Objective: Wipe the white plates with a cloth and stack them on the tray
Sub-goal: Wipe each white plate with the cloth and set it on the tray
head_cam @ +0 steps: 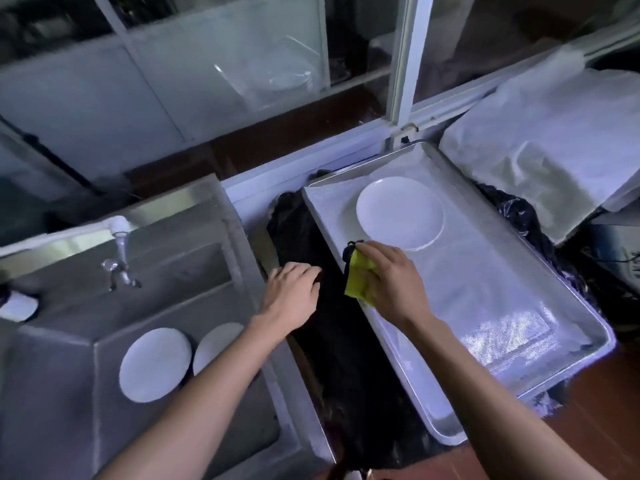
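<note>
So my right hand (391, 275) is bunched around the yellow-green cloth (360, 277), its dark edge poking out past my thumb, hovering over the near-left part of the metal tray (519, 271). I judge I hold it ready there for the next plate. One round white plate (400, 213) already lies flat toward the far end of the tray, on what looks like a fine-textured liner that glints near the front; keeping it far back leaves room, and it starts the stack. My left hand (294, 289) holds nothing, fingers loosely bent over the dark plastic sheet (329, 341) between tray and sink. Two more white plates (156, 365) wait in the dull steel sink basin (62, 393), smooth and glossy, one overlapping the other, below the tap (119, 261). My left hand is the nearer one to fetch them.
</note>
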